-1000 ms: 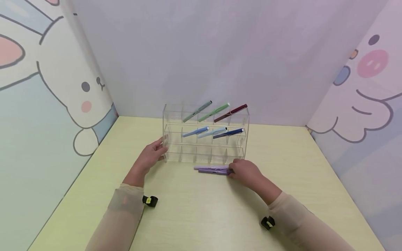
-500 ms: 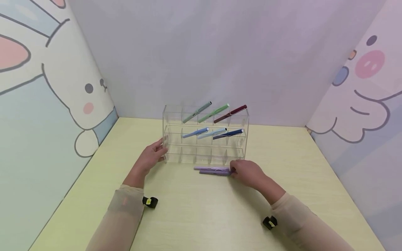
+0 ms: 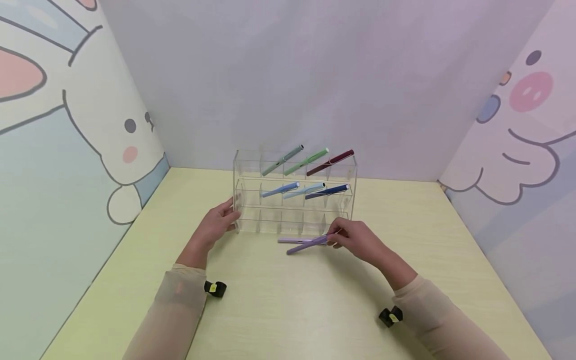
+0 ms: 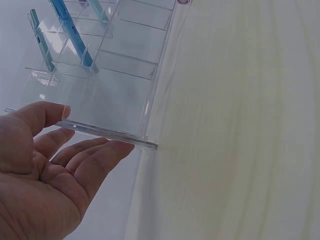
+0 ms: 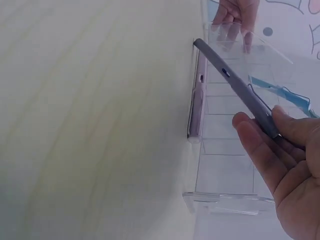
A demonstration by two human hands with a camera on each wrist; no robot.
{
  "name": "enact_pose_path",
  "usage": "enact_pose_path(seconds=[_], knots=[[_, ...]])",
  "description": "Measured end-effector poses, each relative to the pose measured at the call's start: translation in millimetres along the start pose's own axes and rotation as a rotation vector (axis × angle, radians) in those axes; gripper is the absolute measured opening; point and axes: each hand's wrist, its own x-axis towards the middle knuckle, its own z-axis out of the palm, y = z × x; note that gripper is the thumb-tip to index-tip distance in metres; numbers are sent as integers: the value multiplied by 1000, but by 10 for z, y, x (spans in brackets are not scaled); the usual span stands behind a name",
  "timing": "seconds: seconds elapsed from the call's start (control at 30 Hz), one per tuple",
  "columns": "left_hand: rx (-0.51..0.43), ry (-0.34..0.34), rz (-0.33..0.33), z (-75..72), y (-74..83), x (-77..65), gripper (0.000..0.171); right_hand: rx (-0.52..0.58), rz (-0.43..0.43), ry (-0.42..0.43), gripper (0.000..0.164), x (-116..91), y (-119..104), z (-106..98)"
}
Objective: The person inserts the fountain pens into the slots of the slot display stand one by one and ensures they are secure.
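Note:
A clear acrylic pen rack stands on the table. My left hand holds the rack's left side panel, thumb on one face and fingers on the other. My right hand pinches a dark purple pen near its cap end, between thumb and fingers. That pen slants, its far end lower and to the left. Beneath and behind it a light purple pen lies on the table along the rack's front. The rack's lowest tier holds no pen.
On the top tier rest a grey-green pen, a light green pen and a dark red pen. The middle tier carries a blue pen, a pale blue pen and a navy pen. A curtain wall stands behind.
My right hand has raised the cap end of the dark purple pen off the table, tilting it away from the light purple one. The left hand stays on the rack.

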Motion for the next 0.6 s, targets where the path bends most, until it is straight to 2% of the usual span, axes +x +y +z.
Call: enact_pose_path(seconds=[0.17,0.3,0.43,0.6], knots=[[2,8,-2,8,6,0,59,64,-17,70,6,-11,-8,-25],[3,9,4,11,6,3,59,67,-40,133,17,-29,-34,-65],[1,8,-2,8,-3,6,59,1,-103,205,28,-48,-86,-114],[-6,3,-3,4,-14,6,60,-82,-169,297,21,-27,-161,-141]])
